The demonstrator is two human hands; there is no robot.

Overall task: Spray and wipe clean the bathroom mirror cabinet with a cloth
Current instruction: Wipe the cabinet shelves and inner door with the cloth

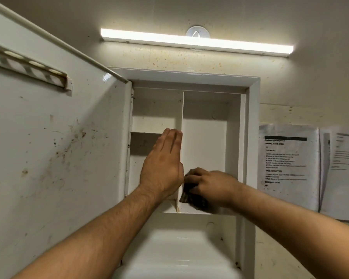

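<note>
The white mirror cabinet (252, 121) hangs open on the wall ahead, with its inside bare. A vertical divider (180, 109) splits it into a left and a right compartment. My left hand (163, 160) lies flat with straight fingers against the left face of the divider. My right hand (212, 186) is in the right compartment and grips a dark cloth (191, 196), pressed against the lower right face of the divider just above the shelf. No spray bottle is in view.
The cabinet door (54, 137) stands swung out at the left, its inner side stained and spotted, with a rack strip near its top. A lit tube light (195, 41) runs above the cabinet. Printed sheets (288, 166) are taped on the wall at right.
</note>
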